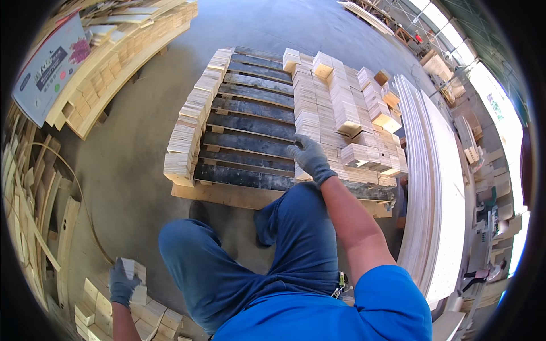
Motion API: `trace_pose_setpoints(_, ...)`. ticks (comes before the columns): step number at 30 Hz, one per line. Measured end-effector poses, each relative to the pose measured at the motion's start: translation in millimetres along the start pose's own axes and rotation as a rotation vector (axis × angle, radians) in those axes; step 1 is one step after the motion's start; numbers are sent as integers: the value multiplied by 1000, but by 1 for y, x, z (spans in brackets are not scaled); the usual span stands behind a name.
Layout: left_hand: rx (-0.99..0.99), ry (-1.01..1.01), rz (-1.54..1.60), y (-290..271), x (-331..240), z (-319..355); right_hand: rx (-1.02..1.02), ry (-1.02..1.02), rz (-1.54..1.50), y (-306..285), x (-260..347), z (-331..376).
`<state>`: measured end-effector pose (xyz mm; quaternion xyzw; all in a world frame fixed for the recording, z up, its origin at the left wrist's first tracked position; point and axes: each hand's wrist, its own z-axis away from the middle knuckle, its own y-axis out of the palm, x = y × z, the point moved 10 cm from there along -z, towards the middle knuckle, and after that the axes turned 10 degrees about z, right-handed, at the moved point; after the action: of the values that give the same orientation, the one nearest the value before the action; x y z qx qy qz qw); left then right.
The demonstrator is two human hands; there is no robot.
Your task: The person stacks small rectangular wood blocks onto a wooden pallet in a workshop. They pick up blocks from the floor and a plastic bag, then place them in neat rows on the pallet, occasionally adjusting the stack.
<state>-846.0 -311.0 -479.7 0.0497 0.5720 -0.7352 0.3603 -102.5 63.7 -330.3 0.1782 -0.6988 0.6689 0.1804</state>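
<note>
My left hand point(122, 284), in a grey work glove, is far down at the left over a group of pale wooden blocks point(153, 312). Its fingers and thumb straddle one block point(137, 274), which it grips. My right hand point(311, 158), also gloved, reaches forward to the near end of the stacked block rows point(308, 124) on a dark slatted pallet point(244, 122). Its fingers are a little apart and touch the left edge of those rows; nothing held shows in it. Another single row of blocks point(190, 128) lines the pallet's left side.
Left of the pallet are a timber stack point(119, 62) with a printed cardboard sheet point(48, 71), loose wood strips point(34, 199) and a curved strap point(79, 187). Tall pale boards point(429, 187) stand close at the right. A person point(483, 274) is farther off at the right.
</note>
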Motion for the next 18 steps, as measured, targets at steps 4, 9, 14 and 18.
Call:
trace_pose_setpoints(4, -94, 147, 344, -57, -109, -60, -31, 87, -16, -27, -59, 0)
trace_pose_setpoints(9, -146, 247, 637, -120, -307, -104, -57, 170, 24, -35, -125, -26)
trace_pose_setpoints(14, -7, 367, 941, -67, -468, -202, -90, 52, 238, -27, -155, -101)
trace_pose_setpoints(18, 272, 356, 1127, 45, -597, -292, -172, 31, 512, -26, -186, -174)
